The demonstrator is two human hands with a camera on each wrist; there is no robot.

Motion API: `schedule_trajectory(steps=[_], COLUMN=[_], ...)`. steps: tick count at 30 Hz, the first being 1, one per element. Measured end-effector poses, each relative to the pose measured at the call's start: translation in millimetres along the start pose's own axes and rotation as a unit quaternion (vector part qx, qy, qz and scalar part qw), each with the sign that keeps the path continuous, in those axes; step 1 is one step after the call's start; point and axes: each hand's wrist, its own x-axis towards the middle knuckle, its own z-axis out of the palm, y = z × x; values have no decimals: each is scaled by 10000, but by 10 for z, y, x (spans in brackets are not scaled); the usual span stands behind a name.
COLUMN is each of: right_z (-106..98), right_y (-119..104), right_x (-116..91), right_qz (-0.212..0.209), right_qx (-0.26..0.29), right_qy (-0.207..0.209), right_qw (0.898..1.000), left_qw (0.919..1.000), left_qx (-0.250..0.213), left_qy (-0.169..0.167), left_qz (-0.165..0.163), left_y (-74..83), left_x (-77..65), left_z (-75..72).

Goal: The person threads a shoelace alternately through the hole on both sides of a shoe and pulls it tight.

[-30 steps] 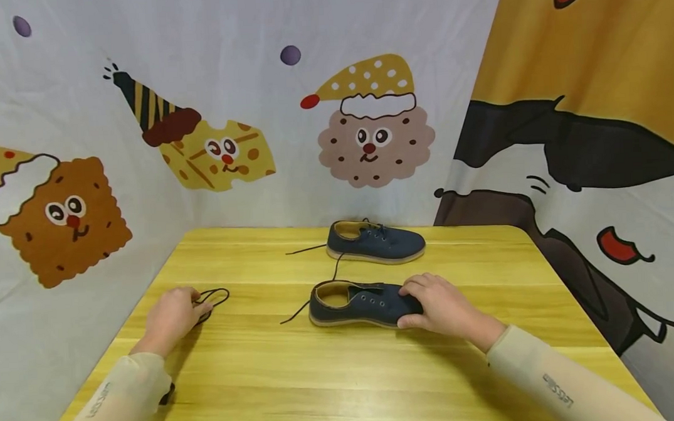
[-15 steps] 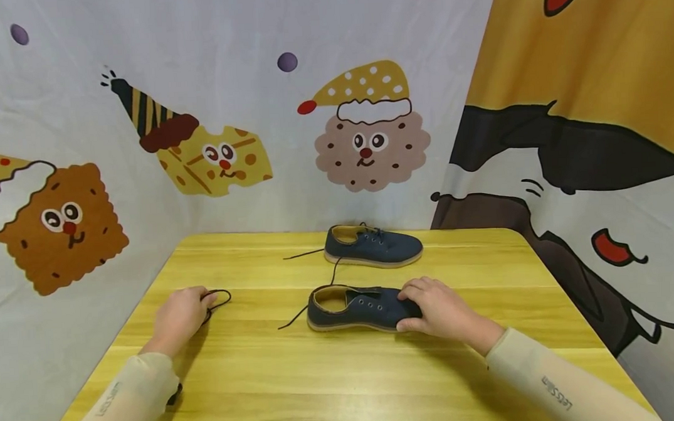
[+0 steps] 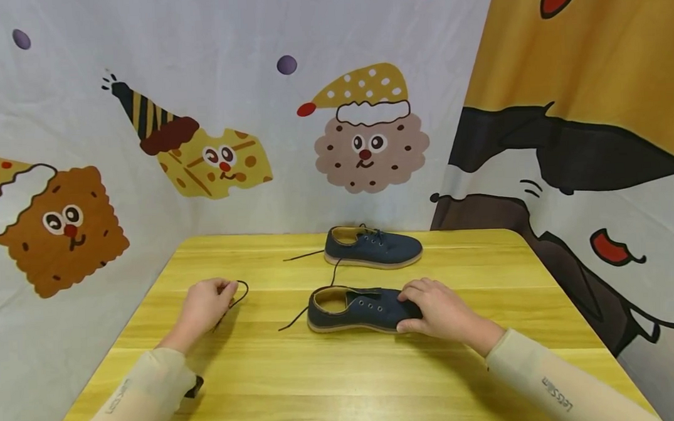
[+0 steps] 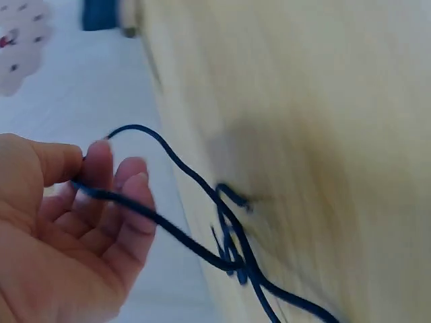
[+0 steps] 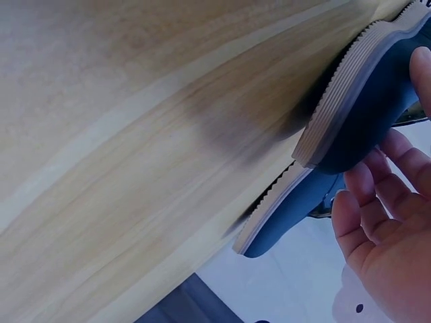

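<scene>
Near shoe (image 3: 361, 316), one of two, pointed right, long axis crosswise, our right hand (image 3: 437, 310) gripped it, our left hand (image 3: 205, 304) pinched one dark lace (image 4: 178, 233).

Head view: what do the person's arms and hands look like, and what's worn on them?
The left sleeve and right sleeve are pale beige, each with small grey lettering. A small black piece shows by the left cuff; I can't tell what it is. The left hand and right hand wear no gloves.
</scene>
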Motion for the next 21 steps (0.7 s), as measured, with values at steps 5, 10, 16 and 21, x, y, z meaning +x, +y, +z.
schedule_trajectory(steps=[5, 10, 16, 21], right_z=[-18, -127, -153, -116], right_y=[-54, -290, -665, -780], right_x=[38, 144, 330, 391], right_qz=[6, -131, -926, -1138], right_qx=[113, 492, 647, 672], right_qy=[330, 869, 997, 949], right_qw=[9994, 9949, 9886, 9867], left_qw=[9590, 9410, 9447, 9427], left_qx=[-2442, -2495, -1517, -1274], left_qy=[-1230, -2284, -2598, -2559], left_qz=[-742, 112, 1303, 1721], left_y=[257, 620, 1041, 1268], left_x=[-72, -188, -329, -419], left_z=[-14, 50, 224, 334])
